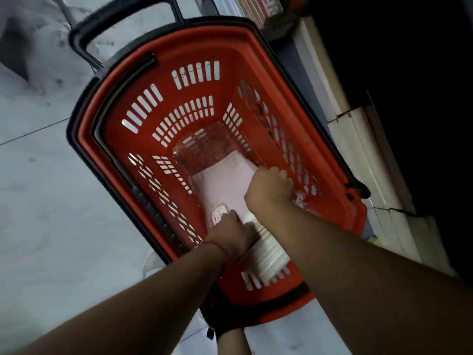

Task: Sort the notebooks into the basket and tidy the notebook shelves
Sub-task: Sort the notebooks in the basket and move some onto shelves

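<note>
Both hands reach down into the red basket (163, 60), which stands on the pale floor (38, 201) beside a shelf (358, 139). A stack of notebooks (225, 185) lies on the basket's bottom, toward its near end. The left hand (230, 234) grips the stack's near edge, fingers curled over it. The right hand (268, 188) clasps its right edge.

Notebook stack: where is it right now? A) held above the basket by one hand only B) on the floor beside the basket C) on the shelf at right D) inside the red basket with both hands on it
D: the stack of pale notebooks lies inside the red basket, with the left hand on its near end and the right hand on its right edge.
</note>
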### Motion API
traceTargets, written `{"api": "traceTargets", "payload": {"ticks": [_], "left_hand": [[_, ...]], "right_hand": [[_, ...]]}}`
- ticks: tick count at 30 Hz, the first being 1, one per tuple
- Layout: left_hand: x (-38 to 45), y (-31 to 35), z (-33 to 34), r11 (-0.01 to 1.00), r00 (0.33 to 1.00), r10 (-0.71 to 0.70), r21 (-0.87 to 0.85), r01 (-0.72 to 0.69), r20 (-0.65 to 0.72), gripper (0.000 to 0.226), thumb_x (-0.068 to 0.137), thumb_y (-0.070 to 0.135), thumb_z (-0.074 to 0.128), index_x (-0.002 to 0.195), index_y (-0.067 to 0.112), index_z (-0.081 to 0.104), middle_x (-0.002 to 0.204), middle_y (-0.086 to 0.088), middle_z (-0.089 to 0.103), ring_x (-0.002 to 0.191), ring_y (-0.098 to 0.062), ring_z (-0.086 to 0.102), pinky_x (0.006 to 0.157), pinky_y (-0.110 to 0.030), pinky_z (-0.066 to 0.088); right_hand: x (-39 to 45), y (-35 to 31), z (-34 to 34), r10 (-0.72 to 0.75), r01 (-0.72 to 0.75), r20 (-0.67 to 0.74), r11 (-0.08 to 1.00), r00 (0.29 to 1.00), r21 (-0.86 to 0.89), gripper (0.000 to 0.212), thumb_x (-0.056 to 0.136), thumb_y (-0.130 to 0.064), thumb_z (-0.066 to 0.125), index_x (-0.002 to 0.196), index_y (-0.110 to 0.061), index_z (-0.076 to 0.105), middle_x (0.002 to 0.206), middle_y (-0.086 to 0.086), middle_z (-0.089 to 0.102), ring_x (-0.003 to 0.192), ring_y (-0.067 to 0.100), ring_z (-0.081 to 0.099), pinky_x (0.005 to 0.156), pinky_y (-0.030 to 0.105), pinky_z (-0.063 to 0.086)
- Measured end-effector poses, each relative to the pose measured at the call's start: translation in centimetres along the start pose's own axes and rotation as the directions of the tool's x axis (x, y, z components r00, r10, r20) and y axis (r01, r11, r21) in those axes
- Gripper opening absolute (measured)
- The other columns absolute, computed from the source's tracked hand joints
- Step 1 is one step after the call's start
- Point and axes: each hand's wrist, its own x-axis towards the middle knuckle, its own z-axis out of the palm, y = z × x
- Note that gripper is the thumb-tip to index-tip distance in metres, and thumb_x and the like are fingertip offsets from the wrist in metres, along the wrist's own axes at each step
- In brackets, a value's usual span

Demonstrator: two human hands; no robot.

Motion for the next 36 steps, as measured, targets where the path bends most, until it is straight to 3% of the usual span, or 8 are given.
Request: {"api": "traceTargets", "payload": {"ticks": [7,13,17,20,24,29,32,36], "left_hand": [[-1.1,0.4,-0.9,0.995,0.994,0.099,0.003,-0.099,0.035,0.043,0.086,0.056,0.04,0.088,0.013,0.046,0.11,-0.018,0.065,0.104,-0.037,0.06,0.076,-0.031,0.036],[-1.6,0.4,-1.3,0.996,0.994,0.091,-0.027,-0.09,0.061,0.036,0.089,0.052,0.045,0.085,0.017,0.047,0.105,-0.014,0.064,0.103,-0.035,0.06,0.077,-0.031,0.038],[-1.9,0.0,-1.5,0.993,0.995,0.093,-0.08,-0.09,0.037,0.029,0.092,0.044,0.05,0.078,0.019,0.044,0.096,-0.014,0.063,0.094,-0.032,0.06,0.074,-0.03,0.036],[-2.2,-0.1,-1.8,0.984,0.994,0.107,-0.144,-0.105,0.006,0.022,0.096,0.033,0.052,0.085,0.014,0.049,0.092,-0.012,0.064,0.089,-0.03,0.059,0.072,-0.031,0.037],[-3.1,0.1,-2.7,0.954,0.993,0.107,-0.276,-0.118,-0.056,0.022,0.094,0.029,0.053,0.083,0.01,0.054,0.082,-0.012,0.065,0.083,-0.034,0.063,0.072,-0.035,0.047],[-7.0,1.9,-6.4,0.782,0.997,0.049,-0.618,-0.078,-0.063,0.022,0.1,0.014,0.046,0.084,0.012,0.062,0.07,-0.004,0.057,0.062,-0.017,0.051,0.053,-0.022,0.039],[-9.6,2.9,-9.1,0.683,1.0,0.019,-0.73,-0.018,-0.007,0.027,0.104,0.023,0.043,0.098,0.01,0.066,0.092,-0.009,0.066,0.083,-0.022,0.061,0.069,-0.027,0.047],[-13.8,4.3,-12.8,0.724,0.997,0.002,-0.687,-0.058,-0.082,0.026,0.104,0.033,0.046,0.115,0.017,0.063,0.109,0.001,0.064,0.1,-0.017,0.059,0.087,-0.034,0.047]], "right_hand": [[-0.7,0.9,-0.7,-0.067,0.066,-0.019,0.996,0.998,-0.067,0.035,0.095,-0.019,0.051,0.13,-0.011,0.057,0.136,0.011,0.052,0.127,0.028,0.044,0.101,0.037,0.04],[-1.9,0.8,-0.8,-0.108,0.109,-0.104,0.994,0.989,0.002,0.03,0.094,-0.016,0.058,0.123,-0.01,0.059,0.127,0.009,0.056,0.121,0.027,0.049,0.097,0.036,0.045],[-1.6,1.2,-0.9,-0.051,0.058,-0.039,0.978,0.998,0.2,0.015,0.088,-0.019,0.064,0.099,-0.009,0.063,0.101,0.012,0.063,0.093,0.028,0.061,0.072,0.032,0.05],[-1.2,1.3,-0.9,0.016,-0.09,0.141,0.84,0.99,0.535,0.024,0.088,-0.027,0.065,0.078,-0.006,0.058,0.076,0.01,0.062,0.068,0.026,0.061,0.055,0.028,0.047],[-2.8,1.3,-0.9,-0.022,-0.069,0.117,0.696,0.993,0.715,0.027,0.087,-0.03,0.058,0.092,-0.005,0.065,0.086,0.016,0.069,0.08,0.034,0.069,0.076,0.051,0.059],[-7.6,2.5,-4.7,-0.039,-0.031,0.056,0.478,0.998,0.878,0.02,0.084,-0.035,0.058,0.083,-0.015,0.059,0.082,0.01,0.07,0.077,0.03,0.07,0.074,0.052,0.059],[-12.0,3.9,-8.0,-0.025,-0.032,0.043,0.328,0.999,0.944,0.014,0.095,-0.016,0.059,0.081,-0.017,0.06,0.081,0.002,0.072,0.075,0.02,0.072,0.069,0.037,0.059],[-18.6,6.1,-14.4,0.0,0.009,-0.009,0.203,1.0,0.979,0.01,0.096,-0.013,0.059,0.088,-0.011,0.065,0.078,0.0,0.074,0.071,0.017,0.073,0.068,0.032,0.059]]}}
